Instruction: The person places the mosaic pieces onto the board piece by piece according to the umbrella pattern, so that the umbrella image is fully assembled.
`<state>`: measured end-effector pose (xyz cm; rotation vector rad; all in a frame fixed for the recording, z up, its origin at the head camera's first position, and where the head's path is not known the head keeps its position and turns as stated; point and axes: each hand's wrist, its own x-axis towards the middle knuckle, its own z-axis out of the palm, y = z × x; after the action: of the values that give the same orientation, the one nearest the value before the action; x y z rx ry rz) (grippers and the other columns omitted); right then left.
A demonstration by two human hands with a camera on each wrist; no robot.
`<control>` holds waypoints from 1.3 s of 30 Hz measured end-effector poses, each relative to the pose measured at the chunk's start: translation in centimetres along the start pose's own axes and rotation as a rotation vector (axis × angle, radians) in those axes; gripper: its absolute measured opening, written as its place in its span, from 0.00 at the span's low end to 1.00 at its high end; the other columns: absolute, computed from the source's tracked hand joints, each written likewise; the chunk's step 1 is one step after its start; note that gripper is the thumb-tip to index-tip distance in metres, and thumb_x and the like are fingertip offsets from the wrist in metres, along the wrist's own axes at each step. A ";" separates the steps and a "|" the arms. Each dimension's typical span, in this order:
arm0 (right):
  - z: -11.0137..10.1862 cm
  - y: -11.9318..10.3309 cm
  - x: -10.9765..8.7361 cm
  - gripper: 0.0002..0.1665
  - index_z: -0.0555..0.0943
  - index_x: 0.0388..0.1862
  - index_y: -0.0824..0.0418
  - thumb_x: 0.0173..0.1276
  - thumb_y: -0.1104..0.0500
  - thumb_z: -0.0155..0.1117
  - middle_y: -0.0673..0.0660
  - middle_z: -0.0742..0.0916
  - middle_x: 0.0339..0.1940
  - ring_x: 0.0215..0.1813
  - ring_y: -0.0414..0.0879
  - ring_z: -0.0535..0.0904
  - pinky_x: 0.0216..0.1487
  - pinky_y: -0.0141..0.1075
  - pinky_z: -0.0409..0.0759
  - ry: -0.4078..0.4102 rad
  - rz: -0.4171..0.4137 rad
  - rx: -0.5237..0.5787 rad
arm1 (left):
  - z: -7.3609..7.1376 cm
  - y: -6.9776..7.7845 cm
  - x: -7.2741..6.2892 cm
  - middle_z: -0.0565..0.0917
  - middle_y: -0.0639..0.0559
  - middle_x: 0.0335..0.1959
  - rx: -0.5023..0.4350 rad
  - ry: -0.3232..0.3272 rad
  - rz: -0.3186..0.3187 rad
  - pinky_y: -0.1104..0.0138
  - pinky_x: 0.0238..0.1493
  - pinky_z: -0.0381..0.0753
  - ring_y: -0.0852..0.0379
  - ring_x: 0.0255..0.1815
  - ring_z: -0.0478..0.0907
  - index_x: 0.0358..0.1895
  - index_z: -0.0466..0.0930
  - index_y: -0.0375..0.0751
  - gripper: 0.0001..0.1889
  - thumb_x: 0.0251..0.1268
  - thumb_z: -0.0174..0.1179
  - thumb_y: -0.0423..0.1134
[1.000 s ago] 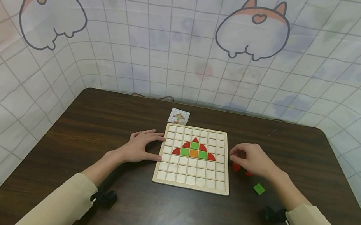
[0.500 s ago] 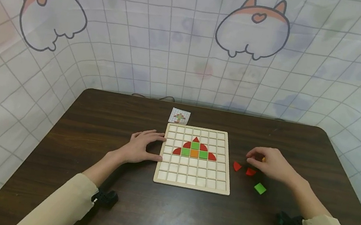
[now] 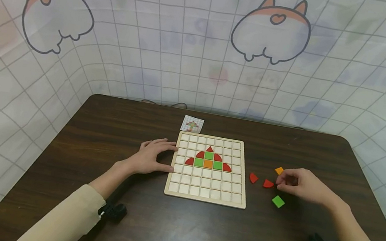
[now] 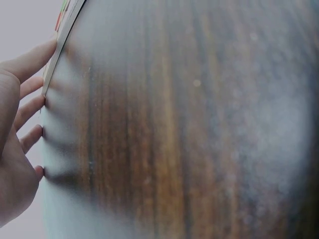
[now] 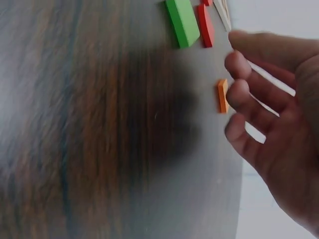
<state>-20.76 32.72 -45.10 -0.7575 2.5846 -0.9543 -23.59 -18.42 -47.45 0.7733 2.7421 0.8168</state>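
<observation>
A square wooden board [image 3: 206, 185] with a grid of cells lies on the table. Red, green and orange pieces form a stepped pattern in its upper half. My left hand [image 3: 149, 158] touches the board's left edge with spread thumb and fingers; the left wrist view shows its fingertips at the rim. My right hand [image 3: 300, 184] hovers over the loose pieces with relaxed, bent fingers and nothing between them. Near its fingertips lie an orange square piece [image 3: 279, 171], a red quarter-round piece [image 3: 268, 184] and a green square piece [image 5: 183, 22]. Another red quarter-round piece [image 3: 253, 178] lies closer to the board.
A small card [image 3: 192, 124] printed with a coloured grid pattern lies behind the board's upper left corner. The dark wood table [image 3: 175, 231] reaches back to a hanging white checked cloth [image 3: 188, 52] with cartoon animals.
My right hand has moved rightward from beside the board, uncovering the red pieces and then the orange one. My left hand has stayed at the board's edge.
</observation>
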 end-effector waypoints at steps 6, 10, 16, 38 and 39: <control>0.1 0.9 -0.8 0.09 0.85 0.47 0.59 0.70 0.59 0.73 0.49 0.82 0.33 0.33 0.44 0.77 0.34 0.35 0.76 -0.143 -0.058 0.135 | -0.1 -0.1 0.0 0.68 0.48 0.77 0.004 -0.002 0.002 0.31 0.69 0.45 0.42 0.81 0.51 0.72 0.75 0.47 0.37 0.63 0.71 0.58; -0.1 0.9 -1.1 0.13 0.85 0.51 0.59 0.68 0.60 0.74 0.52 0.82 0.35 0.35 0.45 0.77 0.34 0.35 0.76 -0.190 -0.043 0.170 | -0.1 -0.1 0.0 0.68 0.48 0.77 0.006 0.000 0.005 0.31 0.69 0.45 0.42 0.81 0.52 0.72 0.75 0.47 0.36 0.63 0.71 0.58; -0.1 0.8 -1.3 0.17 0.85 0.52 0.58 0.65 0.62 0.76 0.54 0.81 0.38 0.36 0.48 0.75 0.35 0.35 0.76 -0.232 -0.107 0.133 | 0.0 0.0 0.0 0.68 0.48 0.77 0.007 -0.004 0.001 0.31 0.69 0.45 0.42 0.81 0.51 0.72 0.75 0.47 0.37 0.63 0.71 0.58; 0.7 0.1 -0.9 0.13 0.83 0.46 0.51 0.66 0.53 0.77 0.50 0.79 0.39 0.36 0.46 0.73 0.34 0.35 0.72 -0.119 -0.098 0.018 | -0.1 0.0 -0.1 0.68 0.48 0.77 -0.002 0.001 -0.002 0.32 0.69 0.45 0.43 0.82 0.51 0.72 0.75 0.47 0.37 0.63 0.71 0.58; 0.7 0.1 -0.9 0.13 0.83 0.46 0.50 0.66 0.53 0.77 0.50 0.78 0.39 0.36 0.46 0.73 0.35 0.35 0.72 -0.114 -0.087 0.019 | -0.1 0.0 -0.1 0.68 0.48 0.77 -0.002 0.000 -0.002 0.32 0.69 0.45 0.43 0.82 0.51 0.72 0.75 0.47 0.37 0.63 0.71 0.58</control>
<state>-19.76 32.91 -45.58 -0.8987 2.4597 -0.9304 -23.51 -18.49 -47.38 0.7706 2.7411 0.8190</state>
